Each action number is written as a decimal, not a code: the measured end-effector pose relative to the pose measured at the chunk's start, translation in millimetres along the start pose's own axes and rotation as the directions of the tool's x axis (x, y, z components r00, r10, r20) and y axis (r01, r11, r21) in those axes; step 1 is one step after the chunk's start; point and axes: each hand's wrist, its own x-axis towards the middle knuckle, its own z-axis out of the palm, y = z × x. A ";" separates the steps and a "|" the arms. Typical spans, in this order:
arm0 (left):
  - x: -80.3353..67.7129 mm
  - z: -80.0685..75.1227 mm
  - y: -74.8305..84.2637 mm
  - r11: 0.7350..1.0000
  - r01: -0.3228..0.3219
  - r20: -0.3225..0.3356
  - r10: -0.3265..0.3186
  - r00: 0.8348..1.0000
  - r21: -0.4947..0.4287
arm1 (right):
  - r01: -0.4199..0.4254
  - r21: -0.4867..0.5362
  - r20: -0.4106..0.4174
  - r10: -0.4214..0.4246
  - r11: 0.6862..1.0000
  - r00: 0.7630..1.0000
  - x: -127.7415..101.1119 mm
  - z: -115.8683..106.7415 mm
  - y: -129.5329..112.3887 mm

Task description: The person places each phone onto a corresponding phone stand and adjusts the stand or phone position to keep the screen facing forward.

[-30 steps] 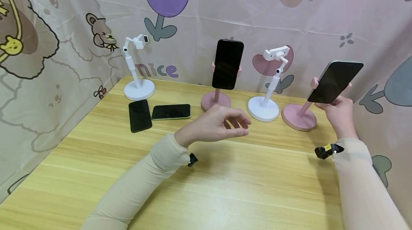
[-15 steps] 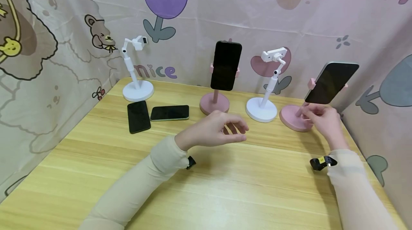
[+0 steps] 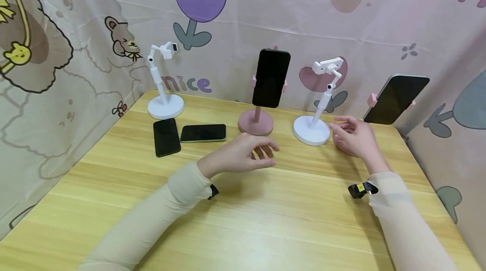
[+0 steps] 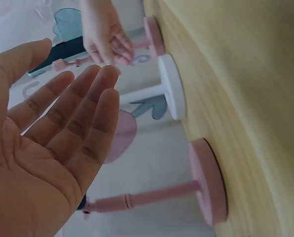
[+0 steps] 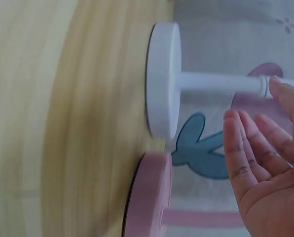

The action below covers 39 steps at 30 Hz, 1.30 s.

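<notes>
My left hand (image 3: 243, 153) hovers over the table in front of the middle pink phone stand (image 3: 255, 122), fingers loosely bent and holding nothing. That stand carries an upright black-screened phone (image 3: 271, 78). My right hand (image 3: 355, 136) is in front of the right pink stand, hiding most of its base; that stand bears a tilted phone (image 3: 396, 99). Its relaxed fingertips point toward the white phone stand (image 3: 311, 130), whose clamp holds no phone. In the right wrist view the white post (image 5: 221, 82) runs behind the thumb, and the palm is bare.
Another white stand (image 3: 165, 105) with no phone in its clamp stands at the back left. Before it two phones lie flat, one lengthwise (image 3: 167, 137) and one sideways (image 3: 203, 132). A patterned cloth (image 3: 243, 47) hangs right behind the table (image 3: 265, 220).
My right hand has come away from behind the right phone and moved left, past the pink stand's post toward the white stand. My left hand has shifted slightly left.
</notes>
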 end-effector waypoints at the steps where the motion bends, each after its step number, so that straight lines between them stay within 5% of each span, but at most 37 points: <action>1: -1.3 -0.4 -2.2 1.000 0.003 0.001 -0.003 1.000 0.004 | -0.003 0.017 0.004 0.003 1.000 1.000 1.1 1.7 -2.6; 9: -11.1 -4.2 -17.7 0.997 0.055 -0.001 -0.055 0.999 0.061 | -0.034 0.109 0.009 0.033 0.993 0.999 8.5 12.9 -23.4; 18: -23.5 -7.5 -31.5 0.980 0.131 0.002 -0.133 0.991 0.151 | -0.015 0.148 -0.115 0.032 0.989 0.993 27.0 16.5 -49.7; 26: -32.9 -5.3 -44.4 0.960 0.121 -0.039 -0.115 0.993 0.254 | -0.026 0.172 -0.205 0.062 0.985 0.977 39.0 19.2 -53.3; 39: -45.6 -10.0 -56.5 0.957 0.150 -0.064 -0.138 0.988 0.249 | -0.083 0.179 -0.286 0.132 0.980 0.949 59.5 25.1 -53.7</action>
